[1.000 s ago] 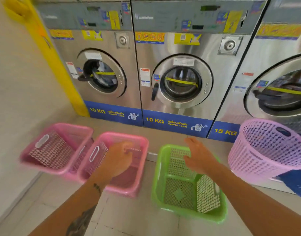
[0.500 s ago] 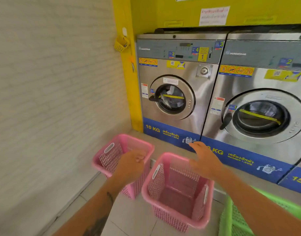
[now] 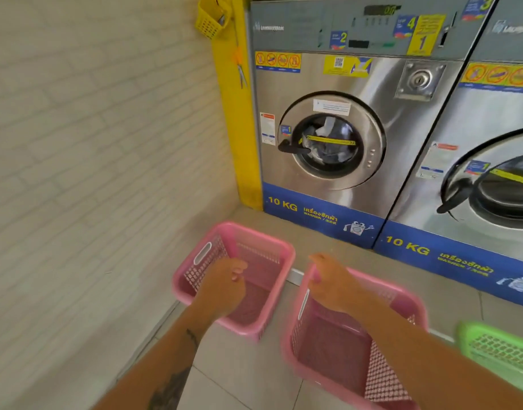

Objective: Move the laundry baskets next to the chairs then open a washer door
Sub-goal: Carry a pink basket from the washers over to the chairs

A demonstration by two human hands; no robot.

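Both bare forearms reach forward and down side by side, the left one tattooed along its underside, its left hand [image 3: 224, 284] curled loosely with fingers bent inward, while the right hand [image 3: 331, 281] droops from the wrist, fingers half-folded, neither clearly gripping anything.

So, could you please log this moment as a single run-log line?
stage: reaching for baskets | left hand: over left pink basket | right hand: at right pink basket rim | washer door: shut

Self-service laundromat, steel coin washers [image 3: 337, 137] labelled 10 KG, plastic laundry baskets [image 3: 239, 261] on tiled floor
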